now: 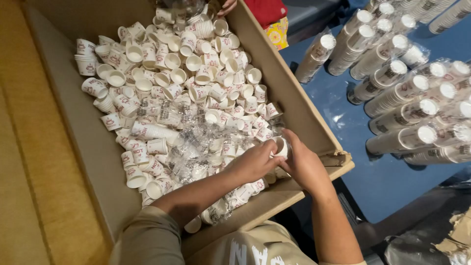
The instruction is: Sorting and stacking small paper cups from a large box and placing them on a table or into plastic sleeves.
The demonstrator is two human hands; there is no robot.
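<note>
Nearest to the camera, both hands meet over the near right corner of the big cardboard box (299, 105). The left hand (252, 162) and the right hand (301, 164) together hold one small white paper cup (280, 146); the grip of each hand is closed narrow around it, fingers on its wall, and the cup's mouth faces the camera. It is just above the loose cups, beside the box's right wall.

Inside the box lies a large heap of loose cups (171, 78), white with red print, most lying on their sides or upright without order. Among them, toward the box's middle, there are clear plastic sleeves (189, 137), crumpled and seemingly empty, and one short stack of cups (149, 131) lying flat.

To the right of the box, on the blue tabletop (343, 118), many long wrapped stacks of cups (397, 115) lie side by side in clear plastic. As I judge it, much is already stacked there, but the box remains quite full, so a big part is left.

At the far edge of the box, another person's hand (228, 6) reaches toward the cups.
</note>
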